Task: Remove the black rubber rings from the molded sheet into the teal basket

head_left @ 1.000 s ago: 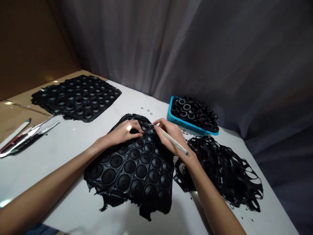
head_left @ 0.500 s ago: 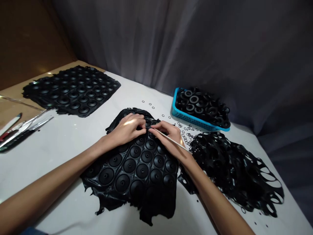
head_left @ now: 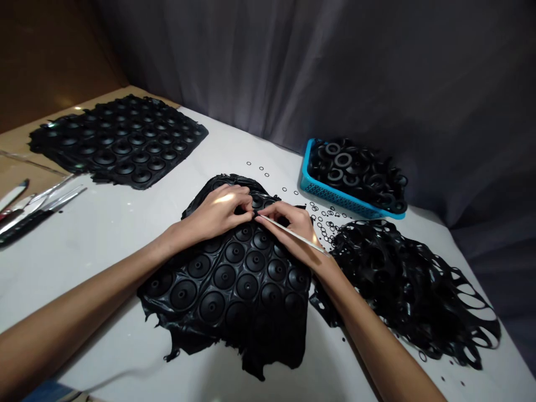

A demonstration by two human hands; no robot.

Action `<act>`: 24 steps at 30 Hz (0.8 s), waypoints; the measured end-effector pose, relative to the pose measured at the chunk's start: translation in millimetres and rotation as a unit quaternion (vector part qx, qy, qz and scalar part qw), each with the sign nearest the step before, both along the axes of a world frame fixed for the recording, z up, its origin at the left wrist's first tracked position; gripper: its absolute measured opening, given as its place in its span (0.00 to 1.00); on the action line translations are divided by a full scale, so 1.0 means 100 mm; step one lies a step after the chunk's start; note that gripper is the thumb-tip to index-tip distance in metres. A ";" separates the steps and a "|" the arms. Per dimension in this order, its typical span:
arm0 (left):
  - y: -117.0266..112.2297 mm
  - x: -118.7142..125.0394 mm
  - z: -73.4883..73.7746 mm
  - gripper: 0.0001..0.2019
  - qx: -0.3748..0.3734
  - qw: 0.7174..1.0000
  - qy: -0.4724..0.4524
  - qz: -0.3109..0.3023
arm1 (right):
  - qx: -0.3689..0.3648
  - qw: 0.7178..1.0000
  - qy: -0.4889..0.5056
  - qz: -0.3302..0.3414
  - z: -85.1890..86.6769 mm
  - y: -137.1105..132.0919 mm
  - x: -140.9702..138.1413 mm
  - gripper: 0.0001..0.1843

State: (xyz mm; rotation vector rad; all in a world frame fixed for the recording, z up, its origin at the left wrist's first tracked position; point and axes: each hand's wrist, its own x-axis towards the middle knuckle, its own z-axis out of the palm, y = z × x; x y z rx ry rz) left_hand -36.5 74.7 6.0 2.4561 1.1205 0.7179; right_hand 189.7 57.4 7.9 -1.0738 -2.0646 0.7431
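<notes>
A black moulded rubber sheet (head_left: 224, 276) with rows of round, raised discs and ragged edges lies on the white table in front of me. My left hand (head_left: 224, 209) rests over its upper part, thumb and forefinger pinched on a bit of the rubber. Close beside it, my right hand (head_left: 288, 226) is closed around a slim white stick-like tool (head_left: 295, 235), whose tip sits between the fingertips of both hands. A small raised black bit (head_left: 256, 213) shows there; the exact contact is partly hidden by my fingers.
A second moulded sheet (head_left: 121, 139) lies at the back left. Knife-like tools (head_left: 37, 209) are at the left edge. A blue basket (head_left: 352, 204) full of black rings stands at the back right, near scattered small rings (head_left: 324, 223) and a heap of holed rubber scrap (head_left: 410, 290).
The view has shifted slightly. Both hands stay at the same part of the sheet, and a small black bit now stands up between the fingertips.
</notes>
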 end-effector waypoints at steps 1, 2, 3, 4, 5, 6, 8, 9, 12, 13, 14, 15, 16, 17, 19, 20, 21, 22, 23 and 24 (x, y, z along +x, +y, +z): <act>0.00 0.00 0.00 0.10 -0.002 1.000 0.001 -0.001 | -0.002 1.000 0.001 0.000 0.00 0.00 0.00 0.08; 0.00 -0.01 0.01 0.09 -0.004 1.000 0.002 -0.003 | -0.005 1.000 0.001 0.000 0.01 0.00 0.00 0.07; 0.00 -0.01 0.01 0.09 -0.006 1.000 0.002 -0.004 | -0.009 1.000 0.000 -0.001 0.01 0.00 0.00 0.07; 0.00 -0.02 0.01 0.09 -0.007 1.000 0.001 -0.007 | -0.011 1.000 0.000 -0.001 0.01 0.00 0.00 0.07; 0.01 -0.02 0.01 0.09 -0.008 1.000 -0.001 -0.011 | -0.012 1.000 0.001 -0.001 0.01 0.01 0.00 0.07; 0.01 -0.03 0.01 0.09 -0.010 1.000 -0.004 -0.017 | -0.011 1.000 0.001 0.001 0.00 0.01 -0.01 0.07; 0.03 -0.05 0.00 0.10 -0.014 0.999 -0.014 -0.030 | -0.002 1.000 0.002 0.007 -0.01 0.03 -0.02 0.06; 0.04 -0.05 -0.01 0.11 -0.017 0.999 -0.020 -0.036 | 0.006 1.000 -0.002 0.011 -0.02 0.04 -0.03 0.06; 0.06 -0.07 -0.04 0.11 -0.020 0.998 -0.039 -0.044 | 0.045 0.998 -0.019 0.027 -0.05 0.06 -0.06 0.06; 0.07 -0.07 -0.05 0.11 -0.020 0.998 -0.045 -0.045 | 0.059 0.997 -0.026 0.030 -0.05 0.06 -0.07 0.07; 0.08 -0.07 -0.06 0.11 -0.022 0.997 -0.050 -0.045 | 0.070 0.996 -0.034 0.030 -0.06 0.06 -0.07 0.07; 0.08 -0.08 -0.07 0.12 -0.024 0.997 -0.055 -0.045 | 0.077 0.995 -0.045 0.032 -0.06 0.06 -0.07 0.08; 0.08 -0.08 -0.07 0.12 -0.028 0.997 -0.059 -0.045 | 0.079 0.995 -0.058 0.035 -0.06 0.05 -0.07 0.08; 0.09 -0.09 -0.08 0.12 -0.033 0.996 -0.062 -0.045 | 0.078 0.994 -0.071 0.039 -0.05 0.05 -0.07 0.07; 0.09 -0.10 -0.09 0.12 -0.043 0.995 -0.072 -0.045 | 0.074 0.991 -0.095 0.049 -0.04 0.04 -0.06 0.05; 0.09 -0.11 -0.10 0.12 -0.048 0.995 -0.074 -0.044 | 0.076 0.990 -0.108 0.051 -0.03 0.05 -0.06 0.06; 0.09 -0.11 -0.10 0.12 -0.050 0.995 -0.075 -0.043 | 0.082 0.988 -0.125 0.051 -0.03 0.06 -0.06 0.07; 0.09 -0.12 -0.11 0.12 -0.050 0.995 -0.072 -0.042 | 0.093 0.983 -0.149 0.053 -0.03 0.07 -0.06 0.07; 0.10 -0.12 -0.11 0.12 -0.046 0.996 -0.066 -0.041 | 0.111 0.976 -0.181 0.057 -0.02 0.08 -0.07 0.07; 0.10 -0.13 -0.11 0.12 -0.039 0.997 -0.059 -0.041 | 0.131 0.965 -0.219 0.061 -0.02 0.10 -0.08 0.07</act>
